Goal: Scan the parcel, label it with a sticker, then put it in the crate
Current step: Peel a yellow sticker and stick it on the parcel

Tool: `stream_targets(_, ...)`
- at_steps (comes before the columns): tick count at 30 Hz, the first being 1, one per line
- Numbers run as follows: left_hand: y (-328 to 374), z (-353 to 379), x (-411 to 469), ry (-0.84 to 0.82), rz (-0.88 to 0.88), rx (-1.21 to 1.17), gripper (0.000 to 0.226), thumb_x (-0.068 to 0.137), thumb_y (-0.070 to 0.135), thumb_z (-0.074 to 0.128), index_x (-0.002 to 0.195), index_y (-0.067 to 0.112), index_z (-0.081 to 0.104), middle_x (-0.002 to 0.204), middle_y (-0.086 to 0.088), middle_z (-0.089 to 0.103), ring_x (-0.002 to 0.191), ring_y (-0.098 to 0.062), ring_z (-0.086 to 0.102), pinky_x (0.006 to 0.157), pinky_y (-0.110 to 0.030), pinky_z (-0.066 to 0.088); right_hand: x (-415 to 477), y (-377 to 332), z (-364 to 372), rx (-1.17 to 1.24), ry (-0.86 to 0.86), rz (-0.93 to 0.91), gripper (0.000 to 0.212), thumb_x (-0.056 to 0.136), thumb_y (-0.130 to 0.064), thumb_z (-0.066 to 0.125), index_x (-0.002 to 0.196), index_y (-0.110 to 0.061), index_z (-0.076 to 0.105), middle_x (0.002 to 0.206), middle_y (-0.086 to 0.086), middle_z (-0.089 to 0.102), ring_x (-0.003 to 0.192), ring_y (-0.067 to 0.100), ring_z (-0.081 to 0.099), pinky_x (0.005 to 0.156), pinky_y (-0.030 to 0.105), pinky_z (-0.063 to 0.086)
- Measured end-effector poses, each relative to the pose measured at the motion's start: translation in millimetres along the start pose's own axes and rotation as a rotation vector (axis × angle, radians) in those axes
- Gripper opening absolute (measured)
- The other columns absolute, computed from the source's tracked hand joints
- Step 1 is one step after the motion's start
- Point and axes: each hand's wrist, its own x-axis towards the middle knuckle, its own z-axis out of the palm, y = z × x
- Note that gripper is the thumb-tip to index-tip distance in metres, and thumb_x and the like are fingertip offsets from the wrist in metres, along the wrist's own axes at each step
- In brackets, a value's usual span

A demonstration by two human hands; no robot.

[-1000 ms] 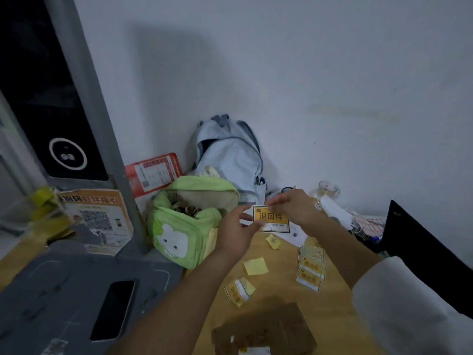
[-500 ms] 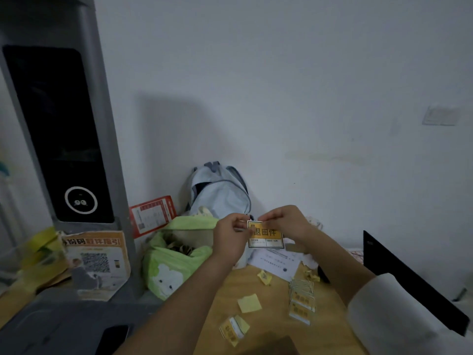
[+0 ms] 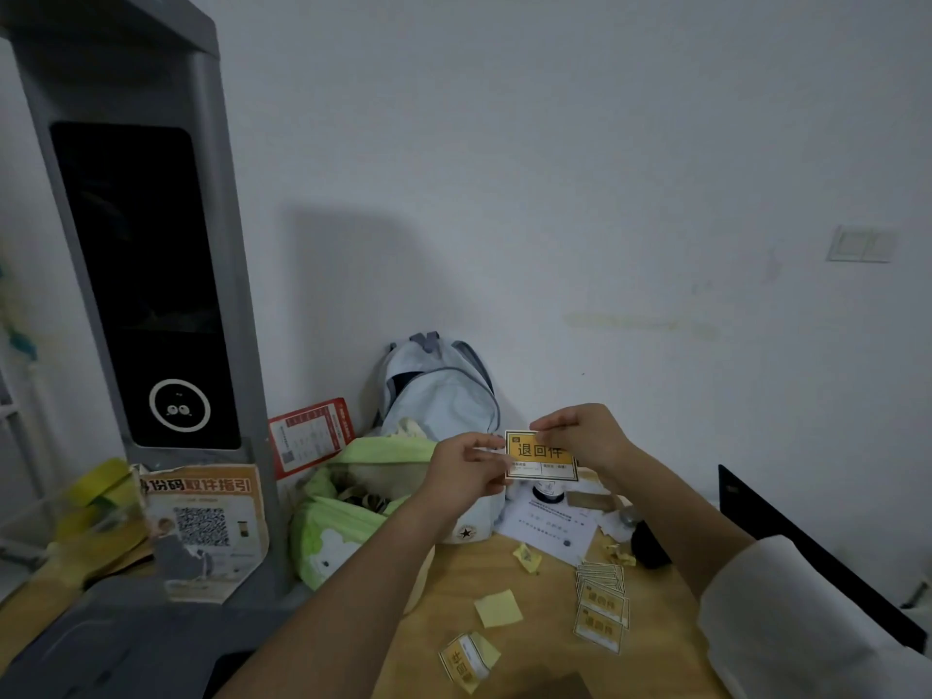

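Observation:
I hold a yellow and white sticker (image 3: 540, 456) with black Chinese characters up in front of me, above the wooden table (image 3: 549, 643). My left hand (image 3: 466, 469) pinches its left edge. My right hand (image 3: 580, 436) pinches its top right corner. A stack of the same stickers (image 3: 600, 605) lies on the table below my right forearm. The tall grey scanner stand (image 3: 146, 274) with its dark screen rises at the left. The brown parcel is out of view; only a dark sliver shows at the bottom edge. No crate is visible.
A green bag (image 3: 348, 517) and a pale blue backpack (image 3: 439, 396) sit against the wall behind my hands. Peeled backing scraps (image 3: 499, 607) and a crumpled sticker (image 3: 466, 660) litter the table. A white sheet (image 3: 547, 529) lies further back. A black monitor edge (image 3: 807, 547) stands at right.
The view tilted upward, so the parcel dropped out of the bottom of the frame. Both hands rose with the sticker and kept their hold on it.

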Motion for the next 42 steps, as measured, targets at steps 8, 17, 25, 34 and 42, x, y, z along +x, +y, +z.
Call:
stream_targets(8, 8, 3, 6, 0.1, 0.051, -0.003, 0.014, 0.086, 0.001, 0.065, 0.08, 0.015, 0.065, 0.079, -0.008, 0.068, 0.081, -0.032, 0.066, 0.088, -0.05, 0.057, 0, -6, 3, -0.019, -0.061, -0.025, 0.015, 0.082, -0.001, 0.067, 0.082, -0.015, 0.074, 0.076, 0.005, 0.072, 0.069, 0.016, 0.066, 0.059, 0.02, 0.052)
stream_targets(17, 4, 9, 17, 0.351, 0.197, 0.096, 0.015, 0.084, 0.005, 0.065, 0.075, 0.017, 0.064, 0.076, -0.002, 0.064, 0.075, -0.017, 0.062, 0.072, -0.029, 0.055, 1, -5, 29, -0.299, 0.144, -0.26, 0.013, 0.076, -0.025, 0.074, 0.088, -0.019, 0.072, 0.08, -0.01, 0.061, 0.071, 0.001, 0.054, 0.064, 0.019, 0.041)
stream_targets(25, 7, 8, 21, 0.443, 0.14, -0.13, 0.015, 0.085, 0.003, 0.064, 0.075, 0.014, 0.065, 0.082, -0.008, 0.068, 0.084, -0.024, 0.066, 0.076, -0.031, 0.056, -8, -15, 46, -0.301, 0.234, -0.382, 0.014, 0.081, -0.023, 0.07, 0.087, -0.012, 0.076, 0.084, 0.004, 0.075, 0.077, 0.015, 0.067, 0.076, 0.032, 0.056)
stream_targets(34, 4, 8, 10, 0.231, 0.038, -0.313, 0.018, 0.089, 0.005, 0.06, 0.075, 0.009, 0.071, 0.088, -0.014, 0.073, 0.096, -0.029, 0.07, 0.091, -0.037, 0.056, -10, -9, 51, -0.069, 0.177, -0.252, 0.014, 0.084, -0.014, 0.068, 0.09, -0.008, 0.079, 0.086, 0.008, 0.077, 0.071, 0.008, 0.067, 0.069, 0.014, 0.051)
stream_targets(42, -3, 6, 14, 0.17, 0.055, -0.186, 0.014, 0.09, 0.009, 0.061, 0.083, 0.007, 0.073, 0.098, -0.016, 0.075, 0.097, -0.026, 0.071, 0.084, -0.032, 0.058, -6, 2, 50, -0.003, 0.188, -0.147, 0.013, 0.08, -0.026, 0.071, 0.082, -0.017, 0.08, 0.077, 0.002, 0.078, 0.075, 0.021, 0.073, 0.078, 0.044, 0.059)
